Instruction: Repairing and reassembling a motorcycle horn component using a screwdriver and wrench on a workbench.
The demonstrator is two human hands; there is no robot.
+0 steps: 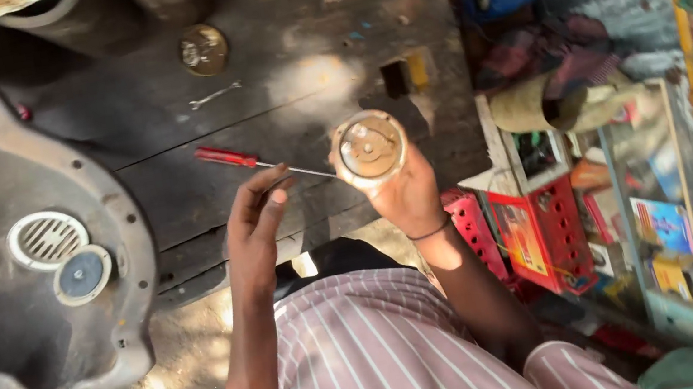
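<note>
- Brass-coloured and round, the small metal part [369,147] sits in the right hand [407,199], held up just above the dark wooden surface [171,120]; its flat face looks up at the camera
- The right hand's grip is closed around the round part from below, fingers wrapped on its rim
- The left hand [255,222] is near the thin shaft of the red-handled screwdriver [254,160]; its fingers are half curled; I cannot tell if they pinch the shaft or only touch it
- The screwdriver lies long-ways from upper left to lower right; the red handle is at the left, the tip points right and meets the edge of the round part
- To do this well, I think the right hand should keep the round part steady and flat; the screwdriver tip should stay square in its spot so it does not slip
- A big grey metal cover [28,269] rests at the left; a small spanner [215,95] and a round tin lid [203,49] lie farther back on the surface
- Red crates [545,233] stand at the right
</note>
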